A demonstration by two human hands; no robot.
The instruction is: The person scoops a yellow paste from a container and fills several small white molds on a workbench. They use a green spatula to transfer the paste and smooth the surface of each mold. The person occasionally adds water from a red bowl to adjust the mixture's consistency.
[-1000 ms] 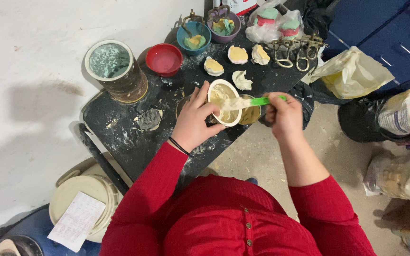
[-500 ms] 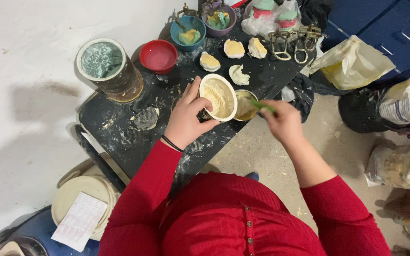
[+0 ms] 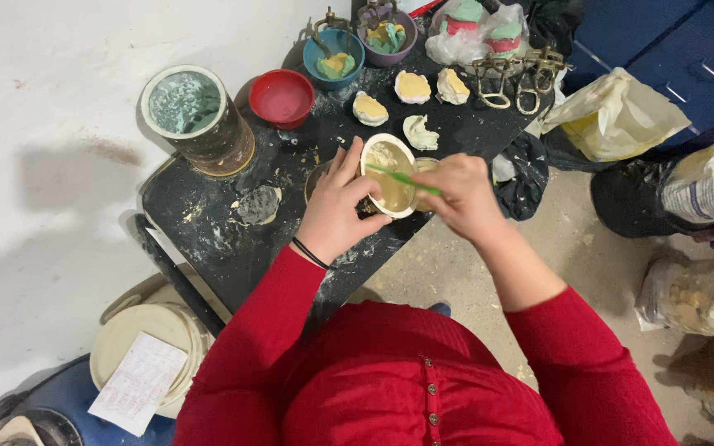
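a white bowl [image 3: 390,175] of pale creamy paste sits tilted at the near edge of the dark, powder-smeared tabletop [image 3: 208,223]. the left hand [image 3: 334,213] has its grip closed round the bowl's left side, thumb hooked over the rim and fingers behind the wall. the right hand [image 3: 461,195] has its grip pinched shut on a green spatula [image 3: 400,177], whose blade reaches left across the bowl's mouth into the paste. just under the right grip, touching the bowl's right side, a second small cup [image 3: 426,165] of the same paste peeks out. just beyond both grips lie four pale moulded casts [image 3: 413,86], then a red bowl [image 3: 282,97], a blue bowl [image 3: 335,54] and a purple bowl [image 3: 387,37] farther off. well left of the left grip stands a stained round tin [image 3: 197,120] with a greenish inside. metal hinged frames [image 3: 512,78] rest beyond the right grip.
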